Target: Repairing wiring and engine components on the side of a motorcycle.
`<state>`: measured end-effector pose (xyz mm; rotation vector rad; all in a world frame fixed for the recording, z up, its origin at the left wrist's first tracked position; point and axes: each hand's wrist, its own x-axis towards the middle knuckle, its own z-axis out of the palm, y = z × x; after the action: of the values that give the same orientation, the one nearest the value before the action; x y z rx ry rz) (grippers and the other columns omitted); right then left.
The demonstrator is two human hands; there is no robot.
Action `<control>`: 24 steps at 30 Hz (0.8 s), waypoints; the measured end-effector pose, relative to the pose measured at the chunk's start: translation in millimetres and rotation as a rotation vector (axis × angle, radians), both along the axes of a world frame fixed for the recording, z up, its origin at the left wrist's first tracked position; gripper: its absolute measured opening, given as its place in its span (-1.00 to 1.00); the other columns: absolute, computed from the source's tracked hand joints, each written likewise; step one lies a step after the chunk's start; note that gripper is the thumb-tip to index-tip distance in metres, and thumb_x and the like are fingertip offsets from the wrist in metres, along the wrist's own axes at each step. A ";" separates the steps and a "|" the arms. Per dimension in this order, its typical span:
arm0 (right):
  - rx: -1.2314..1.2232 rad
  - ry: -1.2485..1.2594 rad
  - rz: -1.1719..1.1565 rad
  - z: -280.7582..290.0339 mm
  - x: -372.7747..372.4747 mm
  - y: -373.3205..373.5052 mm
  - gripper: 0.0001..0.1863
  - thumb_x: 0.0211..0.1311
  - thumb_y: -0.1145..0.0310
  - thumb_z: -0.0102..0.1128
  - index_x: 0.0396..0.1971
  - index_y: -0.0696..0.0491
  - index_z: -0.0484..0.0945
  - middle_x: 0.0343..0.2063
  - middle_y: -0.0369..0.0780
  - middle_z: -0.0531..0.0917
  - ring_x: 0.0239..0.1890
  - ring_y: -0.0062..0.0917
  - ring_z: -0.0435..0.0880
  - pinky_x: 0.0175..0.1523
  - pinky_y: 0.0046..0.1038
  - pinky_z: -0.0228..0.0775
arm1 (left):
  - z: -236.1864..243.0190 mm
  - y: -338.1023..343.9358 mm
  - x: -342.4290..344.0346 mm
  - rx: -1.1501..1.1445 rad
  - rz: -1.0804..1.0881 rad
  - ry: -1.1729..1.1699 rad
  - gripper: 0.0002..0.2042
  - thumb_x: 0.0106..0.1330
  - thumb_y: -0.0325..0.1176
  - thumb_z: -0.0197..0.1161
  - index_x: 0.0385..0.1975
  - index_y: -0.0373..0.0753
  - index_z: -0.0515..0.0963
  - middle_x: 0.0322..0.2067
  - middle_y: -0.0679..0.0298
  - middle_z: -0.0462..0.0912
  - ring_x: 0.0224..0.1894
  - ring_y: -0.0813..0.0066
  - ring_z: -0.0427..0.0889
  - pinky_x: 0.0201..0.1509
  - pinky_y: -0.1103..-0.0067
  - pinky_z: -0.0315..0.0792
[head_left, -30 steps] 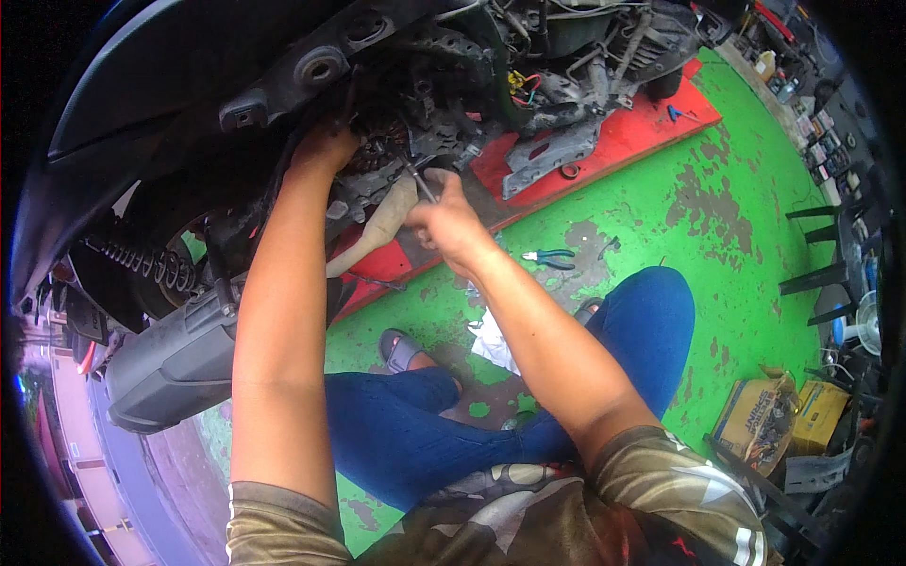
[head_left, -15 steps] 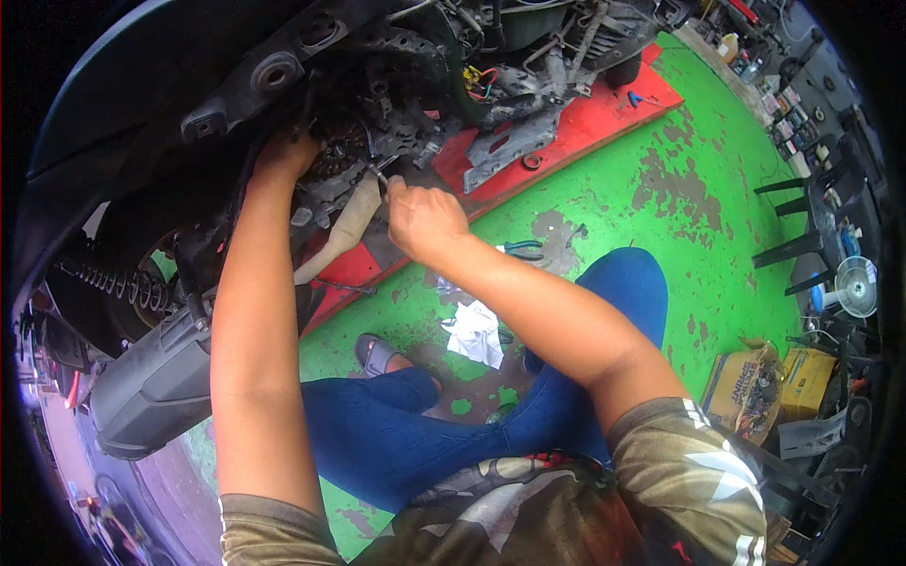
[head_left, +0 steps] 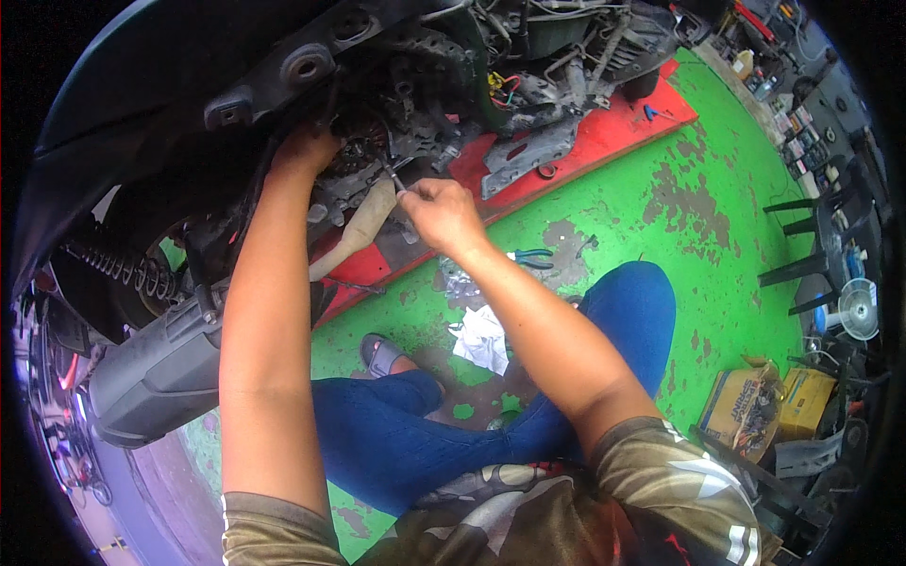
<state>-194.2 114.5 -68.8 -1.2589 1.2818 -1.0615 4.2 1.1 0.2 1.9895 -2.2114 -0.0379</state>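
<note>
A scooter or motorcycle engine [head_left: 425, 132] sits exposed above a red platform. My right hand [head_left: 442, 212] is closed, thumb and fingers pinching a slim silvery metal tool [head_left: 394, 177] whose far end points at the engine. Deeper in, my left hand [head_left: 307, 151] reaches beside a round, finned engine part [head_left: 361, 149]. Its fingers are mostly hidden in shadow and behind dark parts, so their grip does not show. Just below the tool runs a tan exhaust pipe [head_left: 368, 222], leading down toward the dark muffler [head_left: 156, 382] at the left.
The red platform [head_left: 613, 137] bears a metal ring [head_left: 546, 172]. Pliers with blue-green handles [head_left: 533, 259] and crumpled white paper [head_left: 481, 338] lie on the green floor [head_left: 651, 226]. A black chair [head_left: 821, 231], a fan [head_left: 857, 309] and cardboard boxes [head_left: 746, 406] stand at right.
The view has shifted slightly, so the scene sits a little further right. My right hand has turned on the tool, and more of its shaft shows. My left hand stays by the round part.
</note>
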 end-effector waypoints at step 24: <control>-0.556 0.633 -0.118 -5.9 18.5 3.6 -0.80 0.18 0.37 0.00 -0.30 0.19 0.48 -0.51 -0.05 0.62 -0.48 -0.20 0.63 -0.38 -0.18 0.44 | -18.6 -15.7 16.6 -0.077 0.001 0.022 -0.10 0.16 -0.22 0.27 0.40 0.22 -0.22 0.35 -0.01 0.05 0.38 0.05 0.07 0.40 0.30 0.08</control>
<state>-175.8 118.1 -74.6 -2.0782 1.5961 -1.1987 20.8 -14.6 -18.4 1.9406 -2.1646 0.0248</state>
